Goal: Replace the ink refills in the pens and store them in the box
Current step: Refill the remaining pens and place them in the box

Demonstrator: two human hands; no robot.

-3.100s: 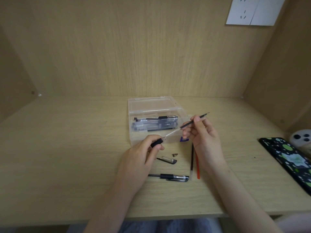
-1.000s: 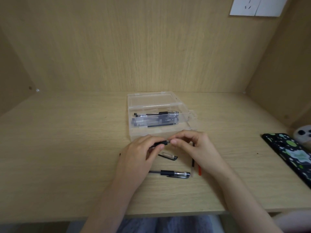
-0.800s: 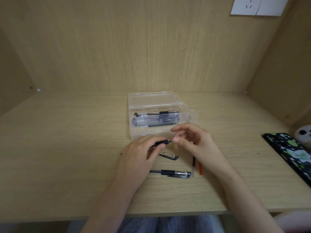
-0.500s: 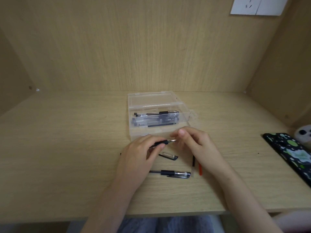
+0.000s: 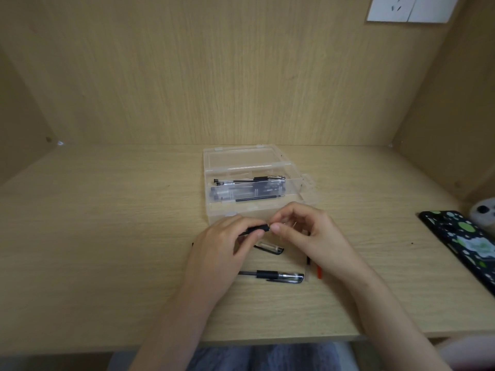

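Note:
My left hand (image 5: 225, 245) grips a pen barrel by its black grip (image 5: 255, 229), just in front of the clear plastic box (image 5: 257, 207). My right hand (image 5: 308, 231) pinches the pen's tip end; the metal tip is hidden under its fingers. The box stands open and holds several black pens (image 5: 249, 188). On the desk under my hands lie a clear pen cap (image 5: 270, 248) and a capped black pen (image 5: 273, 276). A black refill (image 5: 308, 262) and a red refill (image 5: 319, 272) lie partly hidden by my right wrist.
A phone in a black case with green dots (image 5: 466, 245) lies at the right edge, with a white object (image 5: 482, 210) behind it. Wooden walls close in the desk on three sides. A white wall socket (image 5: 407, 8) is at the top right.
The right hand slid the refill into the barrel, then closed on the pen's tip end. The left hand has kept its hold on the pen throughout.

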